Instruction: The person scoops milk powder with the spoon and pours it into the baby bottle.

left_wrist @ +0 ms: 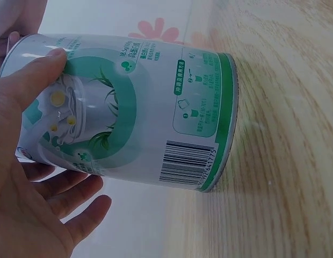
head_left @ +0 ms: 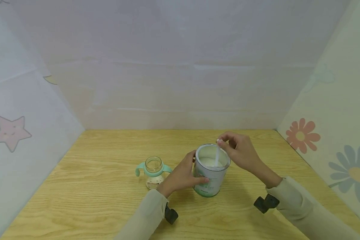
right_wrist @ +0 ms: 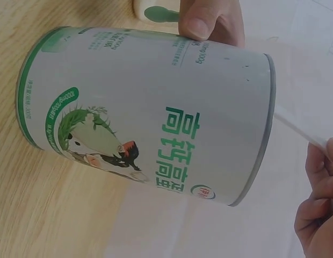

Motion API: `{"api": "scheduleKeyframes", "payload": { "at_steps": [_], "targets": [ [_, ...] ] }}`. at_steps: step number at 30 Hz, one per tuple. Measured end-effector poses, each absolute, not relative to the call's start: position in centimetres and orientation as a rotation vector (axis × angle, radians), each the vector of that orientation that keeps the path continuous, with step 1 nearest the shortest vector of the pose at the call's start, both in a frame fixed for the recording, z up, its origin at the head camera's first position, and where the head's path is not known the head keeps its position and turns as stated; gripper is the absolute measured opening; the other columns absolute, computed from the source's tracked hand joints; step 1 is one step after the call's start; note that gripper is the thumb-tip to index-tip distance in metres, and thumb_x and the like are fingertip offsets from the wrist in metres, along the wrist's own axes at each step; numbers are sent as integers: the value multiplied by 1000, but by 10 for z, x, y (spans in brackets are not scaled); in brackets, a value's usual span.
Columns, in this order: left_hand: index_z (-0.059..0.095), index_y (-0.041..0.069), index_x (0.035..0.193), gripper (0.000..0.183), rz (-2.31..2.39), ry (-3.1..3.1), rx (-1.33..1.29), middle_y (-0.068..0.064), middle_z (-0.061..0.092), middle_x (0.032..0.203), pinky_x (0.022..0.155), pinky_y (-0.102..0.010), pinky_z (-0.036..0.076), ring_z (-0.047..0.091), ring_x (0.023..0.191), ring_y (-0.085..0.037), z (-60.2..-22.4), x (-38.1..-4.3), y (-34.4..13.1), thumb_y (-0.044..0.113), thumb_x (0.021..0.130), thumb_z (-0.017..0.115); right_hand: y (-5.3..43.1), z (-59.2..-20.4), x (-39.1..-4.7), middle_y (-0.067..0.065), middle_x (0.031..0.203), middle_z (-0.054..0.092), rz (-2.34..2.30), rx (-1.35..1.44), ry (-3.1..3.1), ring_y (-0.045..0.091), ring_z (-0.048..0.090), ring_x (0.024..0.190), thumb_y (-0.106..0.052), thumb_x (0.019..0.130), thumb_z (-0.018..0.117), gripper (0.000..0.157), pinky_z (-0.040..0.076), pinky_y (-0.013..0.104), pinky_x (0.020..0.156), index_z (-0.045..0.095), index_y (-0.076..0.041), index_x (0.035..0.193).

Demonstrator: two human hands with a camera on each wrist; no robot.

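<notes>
A white and green milk powder can (head_left: 217,180) stands open on the table, with pale powder (head_left: 208,162) inside. My left hand (head_left: 183,175) holds the can's left side, thumb across the label and fingers spread around the far side. In the head view my right hand (head_left: 243,153) is over the can's right rim, pinching the white handle of a scoop (head_left: 217,156) between thumb and fingertips. The scoop's lower end dips into the can; its bowl is hidden. The right wrist view shows the handle (right_wrist: 301,129) slanting out past the rim.
Left of the can, close by my left wrist, stands a clear baby bottle (head_left: 154,165) with mint-green handles, uncapped, with pale powder in its lower part. The wooden table (head_left: 93,186) meets printed cloth walls (head_left: 180,93) at the back and sides.
</notes>
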State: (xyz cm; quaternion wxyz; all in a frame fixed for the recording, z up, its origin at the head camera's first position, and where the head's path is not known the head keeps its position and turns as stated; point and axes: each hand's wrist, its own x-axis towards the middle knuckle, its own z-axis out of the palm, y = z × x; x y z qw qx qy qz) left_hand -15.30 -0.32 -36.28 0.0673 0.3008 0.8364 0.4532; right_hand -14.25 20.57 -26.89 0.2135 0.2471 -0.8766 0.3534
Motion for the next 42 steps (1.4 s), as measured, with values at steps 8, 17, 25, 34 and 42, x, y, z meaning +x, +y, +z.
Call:
{"api": "scheduleKeyframes", "payload": {
  "at_steps": [8,17,25,34,42],
  "targets": [
    [15,13,151,97,1363,2522,932,-7,34,148,105,-46,40,40,131,-24,-359,-153,-5,41,81,75,207,-264,-147,5,66,59,1003,723,-2396,4,31,43,0,90,61,6,29,21,39,67,-1,89],
    [16,8,151,97,1306,2579,896,-11,35,148,102,-49,42,40,131,-29,-347,-154,-11,43,81,74,209,-256,-154,2,64,56,1009,740,-2342,4,30,44,4,89,61,7,28,22,40,67,1,91],
    [21,10,150,94,1272,2635,900,-9,39,146,101,-48,43,42,131,-28,-337,-154,-22,44,80,75,205,-248,-159,6,67,61,984,730,-2309,3,34,47,3,90,60,7,31,21,43,67,3,88],
    [28,11,148,86,1275,2692,888,-9,40,145,101,-49,43,42,132,-30,-322,-156,-40,37,81,75,202,-242,-166,11,71,64,1010,709,-2310,4,37,49,0,92,59,9,33,20,44,67,4,90],
    [30,8,146,82,1282,2727,871,-10,41,144,102,-49,42,41,132,-31,-315,-158,-54,33,82,75,194,-237,-170,12,74,66,1048,687,-2341,5,40,50,-5,93,59,11,35,20,45,68,2,92]
  ]
}}
